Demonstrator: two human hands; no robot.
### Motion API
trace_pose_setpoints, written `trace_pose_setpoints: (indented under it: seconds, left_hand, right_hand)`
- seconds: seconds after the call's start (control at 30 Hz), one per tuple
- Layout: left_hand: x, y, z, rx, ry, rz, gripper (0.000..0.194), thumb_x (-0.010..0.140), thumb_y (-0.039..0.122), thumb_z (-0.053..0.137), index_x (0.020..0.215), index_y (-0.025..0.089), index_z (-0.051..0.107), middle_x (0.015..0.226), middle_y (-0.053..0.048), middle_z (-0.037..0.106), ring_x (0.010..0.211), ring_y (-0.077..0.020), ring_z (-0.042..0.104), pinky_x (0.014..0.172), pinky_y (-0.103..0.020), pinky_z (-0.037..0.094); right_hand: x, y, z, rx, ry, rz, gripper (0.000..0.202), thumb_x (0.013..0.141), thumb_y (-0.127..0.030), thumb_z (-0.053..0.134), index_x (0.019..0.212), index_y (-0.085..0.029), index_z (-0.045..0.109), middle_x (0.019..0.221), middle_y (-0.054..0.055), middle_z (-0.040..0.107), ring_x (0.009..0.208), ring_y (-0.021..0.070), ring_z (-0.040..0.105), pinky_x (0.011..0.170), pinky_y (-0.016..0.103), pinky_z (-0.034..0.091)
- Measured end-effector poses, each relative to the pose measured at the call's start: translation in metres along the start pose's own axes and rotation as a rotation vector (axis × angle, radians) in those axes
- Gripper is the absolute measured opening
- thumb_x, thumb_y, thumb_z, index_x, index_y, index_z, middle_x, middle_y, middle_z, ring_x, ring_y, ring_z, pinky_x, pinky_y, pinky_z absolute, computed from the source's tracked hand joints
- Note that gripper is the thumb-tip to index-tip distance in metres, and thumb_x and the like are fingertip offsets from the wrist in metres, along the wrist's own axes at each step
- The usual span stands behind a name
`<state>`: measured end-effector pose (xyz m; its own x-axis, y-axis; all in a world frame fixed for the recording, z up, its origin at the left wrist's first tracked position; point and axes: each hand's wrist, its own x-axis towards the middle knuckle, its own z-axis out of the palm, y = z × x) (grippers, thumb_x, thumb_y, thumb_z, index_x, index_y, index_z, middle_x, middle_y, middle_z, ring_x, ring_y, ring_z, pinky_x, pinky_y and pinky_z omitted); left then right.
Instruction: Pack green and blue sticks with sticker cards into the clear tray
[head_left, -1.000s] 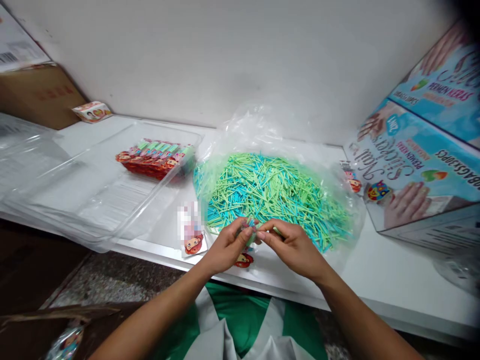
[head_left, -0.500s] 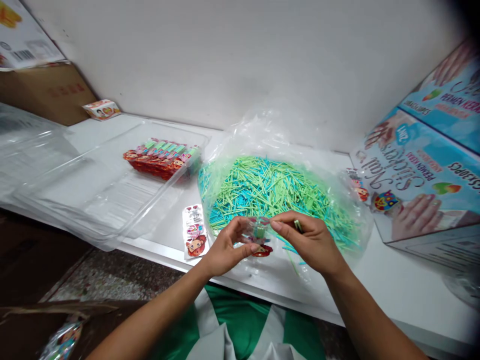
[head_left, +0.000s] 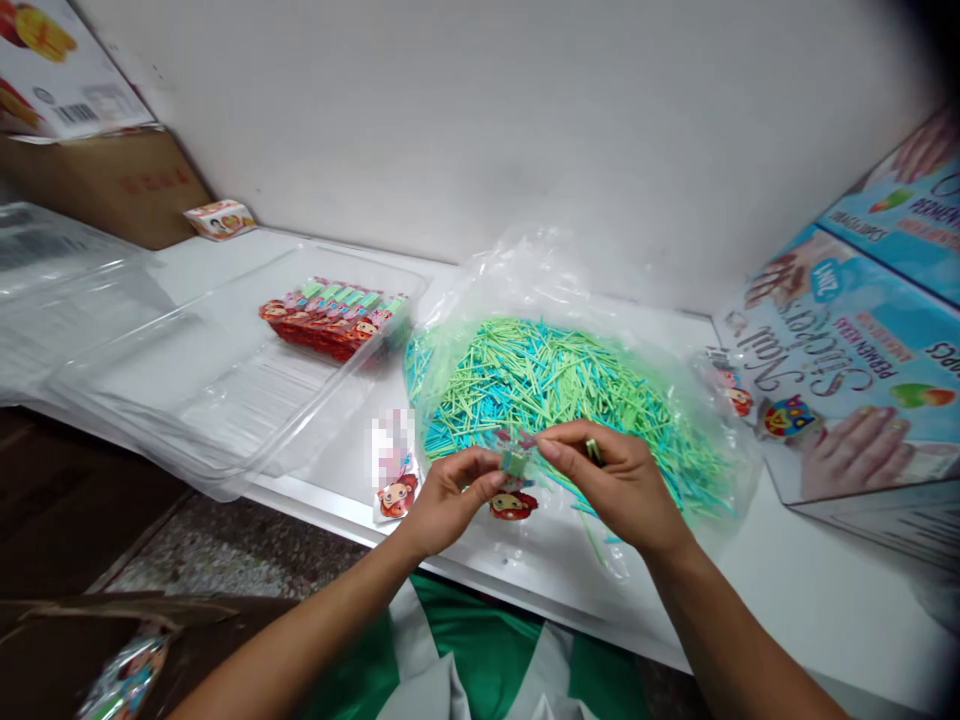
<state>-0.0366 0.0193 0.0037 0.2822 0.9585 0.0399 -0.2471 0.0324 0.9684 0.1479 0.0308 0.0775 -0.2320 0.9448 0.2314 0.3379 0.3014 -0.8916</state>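
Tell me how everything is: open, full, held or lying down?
Left hand: holding the small packet
Right hand: pinching the packet's edge
Small packet: held up, green inside
Clear tray: open, partly filled with stacked packets
Plastic bag: spread open, heaped with sticks
Printed piece: lying flat

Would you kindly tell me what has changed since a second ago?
The right hand has drawn slightly rightward, away from the left hand, which still holds the packet. Green sticks stay tucked in the right hand; the tray and bag stayed put.
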Motion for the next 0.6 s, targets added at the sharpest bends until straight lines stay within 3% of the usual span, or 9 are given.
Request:
trace_pose_setpoints:
  seconds: [0.13, 0.27, 0.37, 0.43, 0.5, 0.6]
  left_hand:
    - [-0.004, 0.013, -0.002, -0.018, 0.116, -0.012, 0.02, 0.08, 0.035, 0.064, 0.087, 0.016, 0.062, 0.078, -0.002, 0.065, 0.073, -0.0151, 0.063, 0.069, -0.027, 0.05]
    - [-0.001, 0.058, -0.028, 0.161, 0.336, 0.125, 0.021, 0.082, 0.036, 0.061, 0.093, 0.018, 0.061, 0.078, 0.0, 0.064, 0.071, -0.0135, 0.061, 0.068, -0.025, 0.049]
    - [0.021, 0.103, -0.07, 0.418, 0.539, 0.37, 0.021, 0.082, 0.036, 0.059, 0.09, 0.018, 0.062, 0.078, 0.0, 0.062, 0.069, -0.0114, 0.057, 0.065, -0.022, 0.047]
    - [0.046, 0.127, -0.107, 0.565, 0.648, 0.421, 0.02, 0.083, 0.034, 0.058, 0.093, 0.017, 0.061, 0.077, 0.0, 0.061, 0.065, -0.0104, 0.055, 0.063, -0.022, 0.046]
    - [0.076, 0.141, -0.146, 0.734, 0.739, 0.366, 0.021, 0.084, 0.029, 0.054, 0.1, 0.016, 0.059, 0.078, 0.0, 0.06, 0.065, -0.0101, 0.053, 0.063, -0.022, 0.045]
    - [0.119, 0.142, -0.194, 1.005, 0.776, 0.166, 0.02, 0.084, 0.023, 0.05, 0.096, 0.012, 0.06, 0.078, -0.003, 0.06, 0.07, -0.0129, 0.054, 0.07, -0.026, 0.044]
  right_hand:
    - [0.0, 0.0, -0.003, 0.02, 0.038, 0.051, 0.014, 0.083, -0.032, 0.063, 0.082, -0.02, 0.068, 0.067, -0.002, 0.06, 0.056, 0.0082, 0.046, 0.051, 0.021, 0.037]
    - [-0.002, 0.006, -0.009, 0.074, 0.128, 0.129, 0.018, 0.083, -0.037, 0.062, 0.081, -0.02, 0.066, 0.057, -0.004, 0.047, 0.051, 0.0074, 0.035, 0.045, 0.021, 0.029]
    - [-0.003, 0.013, -0.011, 0.058, 0.115, 0.175, 0.019, 0.082, -0.038, 0.062, 0.081, -0.02, 0.066, 0.056, -0.005, 0.043, 0.051, 0.0078, 0.034, 0.045, 0.021, 0.028]
    - [-0.004, 0.018, -0.011, 0.044, 0.106, 0.2, 0.02, 0.082, -0.04, 0.062, 0.082, -0.02, 0.066, 0.055, -0.005, 0.041, 0.051, 0.0081, 0.033, 0.045, 0.021, 0.027]
    - [-0.005, 0.021, -0.011, 0.031, 0.102, 0.215, 0.021, 0.081, -0.041, 0.062, 0.082, -0.02, 0.066, 0.055, -0.005, 0.04, 0.051, 0.0084, 0.033, 0.045, 0.021, 0.028]
    - [-0.007, 0.02, -0.012, 0.002, 0.102, 0.23, 0.023, 0.08, -0.043, 0.062, 0.082, -0.02, 0.066, 0.055, -0.004, 0.041, 0.051, 0.0094, 0.034, 0.045, 0.022, 0.029]
